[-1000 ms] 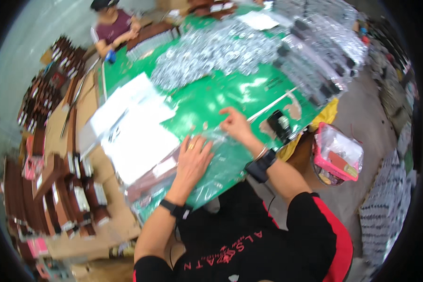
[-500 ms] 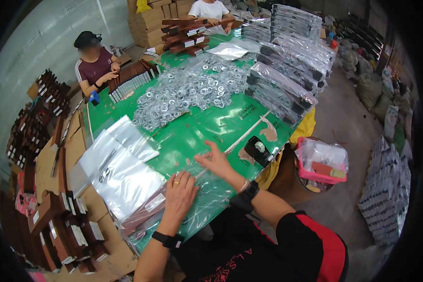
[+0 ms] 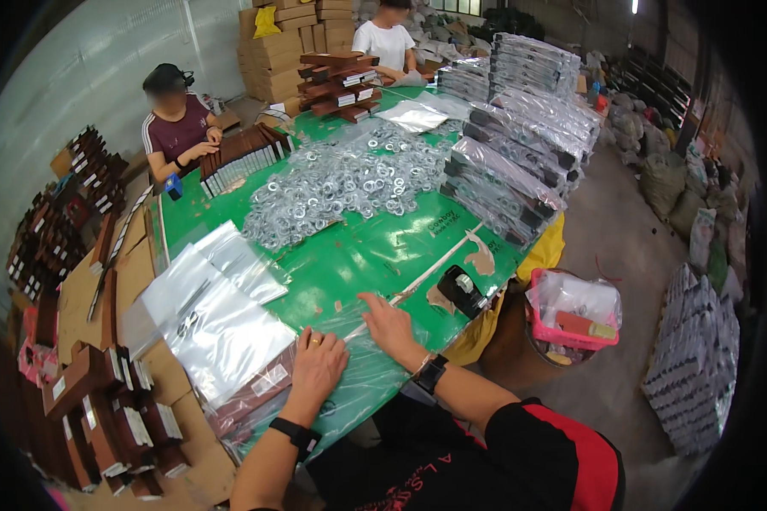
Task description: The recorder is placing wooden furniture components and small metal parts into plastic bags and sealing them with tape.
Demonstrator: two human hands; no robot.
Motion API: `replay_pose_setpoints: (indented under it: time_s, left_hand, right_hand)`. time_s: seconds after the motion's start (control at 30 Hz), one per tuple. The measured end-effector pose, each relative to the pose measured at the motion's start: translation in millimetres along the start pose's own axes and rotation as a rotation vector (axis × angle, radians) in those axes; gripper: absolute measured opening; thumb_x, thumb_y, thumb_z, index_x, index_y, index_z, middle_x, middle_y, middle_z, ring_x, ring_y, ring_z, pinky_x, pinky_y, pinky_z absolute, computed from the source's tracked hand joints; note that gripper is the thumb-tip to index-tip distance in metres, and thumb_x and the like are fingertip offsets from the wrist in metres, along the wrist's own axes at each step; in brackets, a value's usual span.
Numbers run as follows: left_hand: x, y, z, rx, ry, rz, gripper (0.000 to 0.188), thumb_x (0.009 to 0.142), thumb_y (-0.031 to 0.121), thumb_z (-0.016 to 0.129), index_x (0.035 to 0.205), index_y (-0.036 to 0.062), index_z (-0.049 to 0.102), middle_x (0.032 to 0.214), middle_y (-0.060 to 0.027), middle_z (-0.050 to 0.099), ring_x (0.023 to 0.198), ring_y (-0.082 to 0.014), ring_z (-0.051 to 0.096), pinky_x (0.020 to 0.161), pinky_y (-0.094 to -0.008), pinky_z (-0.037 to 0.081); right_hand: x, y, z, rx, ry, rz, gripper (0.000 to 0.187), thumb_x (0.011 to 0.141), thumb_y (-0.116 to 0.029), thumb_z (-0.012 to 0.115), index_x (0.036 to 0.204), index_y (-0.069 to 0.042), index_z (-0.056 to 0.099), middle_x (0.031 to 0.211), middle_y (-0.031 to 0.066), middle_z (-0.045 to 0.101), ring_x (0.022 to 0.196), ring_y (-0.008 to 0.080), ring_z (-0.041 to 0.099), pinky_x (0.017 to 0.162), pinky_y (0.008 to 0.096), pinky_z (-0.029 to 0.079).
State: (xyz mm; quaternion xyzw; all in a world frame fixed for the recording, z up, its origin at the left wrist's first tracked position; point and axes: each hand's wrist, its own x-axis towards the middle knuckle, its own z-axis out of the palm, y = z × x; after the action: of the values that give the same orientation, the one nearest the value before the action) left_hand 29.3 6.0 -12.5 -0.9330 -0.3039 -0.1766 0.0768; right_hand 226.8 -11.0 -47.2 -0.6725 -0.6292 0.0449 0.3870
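Under my hands on the green table (image 3: 332,274) lies a clear plastic bag (image 3: 366,379) with a flat reddish-brown piece (image 3: 245,400) inside it; the piece carries a white label. My left hand (image 3: 320,364) rests on the bag at the piece's far end, fingers laid down over the plastic. My right hand (image 3: 392,330) is just to its right over the loose film, with a finger stretched to the left and nothing visibly held. To the left of the bagged piece is a stack of flat clear bags (image 3: 222,341).
Metal rings (image 3: 341,187) in small bags heap mid-table. A black tape dispenser (image 3: 463,291) lies right, near stacked wrapped packs (image 3: 507,183). Brown pieces (image 3: 115,409) pile at left. A pink basket (image 3: 573,315) stands beyond the right edge. Two people work across the table.
My right hand has come down and left onto the plastic film, closer to my left hand. My left hand stays on the bagged piece. The view has tilted up slightly.
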Motion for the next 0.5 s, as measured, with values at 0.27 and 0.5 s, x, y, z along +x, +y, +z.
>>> replay_pose_setpoints:
  time_s: [0.27,0.5]
  left_hand:
    - [1.6,-1.1,2.9,-0.165,0.016,-0.079,0.047,0.088,0.035,0.069,0.129,0.0136,0.061,0.126,-0.0092,0.060,0.127,-0.0284,0.052,0.119,-0.0523,0.027]
    - [-9.8,-3.3,2.5,-0.063,0.043,-0.158,0.044,0.090,0.027,0.068,0.131,0.0146,0.061,0.137,-0.0075,0.057,0.135,-0.0267,0.046,0.118,-0.0538,0.026]
  right_hand:
    - [17.5,28.5,5.3,0.146,-0.143,0.244,0.067,0.081,-0.035,0.078,0.139,-0.015,0.050,0.086,0.0109,0.071,0.078,0.0311,0.070,0.065,0.0442,0.054]
    - [60.1,29.5,-32.1,0.484,-0.425,0.203,0.075,0.077,-0.026,0.081,0.144,-0.011,0.051,0.081,0.0056,0.072,0.078,0.0225,0.071,0.064,0.0363,0.054]
